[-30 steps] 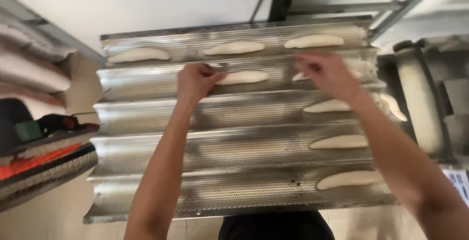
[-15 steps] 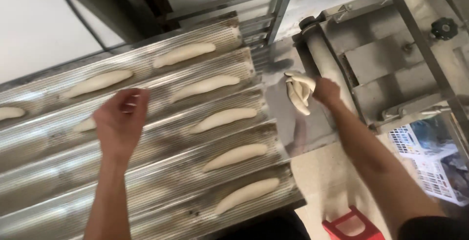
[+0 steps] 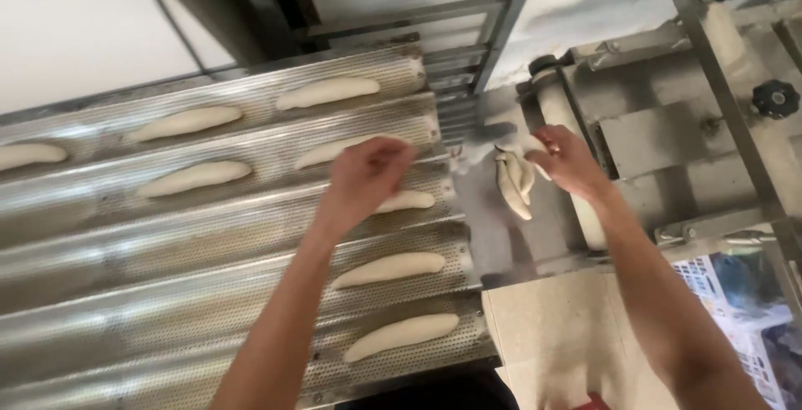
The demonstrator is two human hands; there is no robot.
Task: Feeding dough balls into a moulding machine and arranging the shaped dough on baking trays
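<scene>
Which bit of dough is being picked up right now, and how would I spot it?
Start at the big corrugated metal tray of dough sticks, then look past its right edge. There the right hand holds a limp dough piece. Unlike the rest, it dangles folded in the air, not lying in a groove.

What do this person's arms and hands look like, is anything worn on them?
Both arms are bare as far as the picture shows: no sleeves, no gloves, no watch or wristband visible. The left hand and right hand show no rings that I can make out.
</scene>
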